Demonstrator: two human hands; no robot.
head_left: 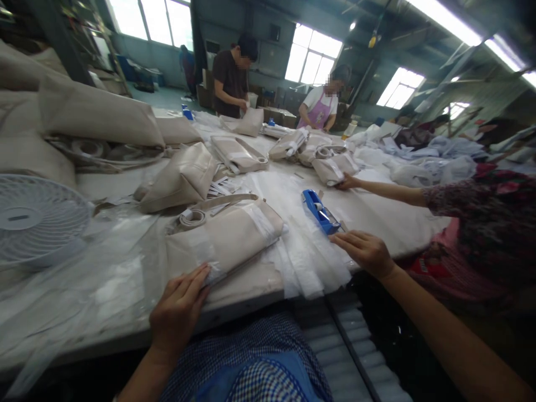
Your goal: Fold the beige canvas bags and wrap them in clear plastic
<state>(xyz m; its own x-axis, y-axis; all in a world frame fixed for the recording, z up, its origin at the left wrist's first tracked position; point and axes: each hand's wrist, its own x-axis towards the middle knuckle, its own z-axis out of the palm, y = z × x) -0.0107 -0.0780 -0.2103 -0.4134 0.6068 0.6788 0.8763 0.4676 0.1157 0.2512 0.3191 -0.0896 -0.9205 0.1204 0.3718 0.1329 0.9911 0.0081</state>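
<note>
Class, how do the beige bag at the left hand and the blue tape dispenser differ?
The beige bag is larger than the blue tape dispenser. The bag is pale, the dispenser vivid blue. The left hand touches the bag; the right hand is near the dispenser. Both are on the worktable.

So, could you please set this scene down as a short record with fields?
Left hand: the left hand has its fingers on the near edge of a beige bag
Right hand: the right hand is at the near end of a blue tape dispenser; whether it touches is unclear
On the bag: a white band near its right end
Behind the bag: a coiled strap
Left side: a white fan
Right side: a co-worker's hand at another bag
</note>
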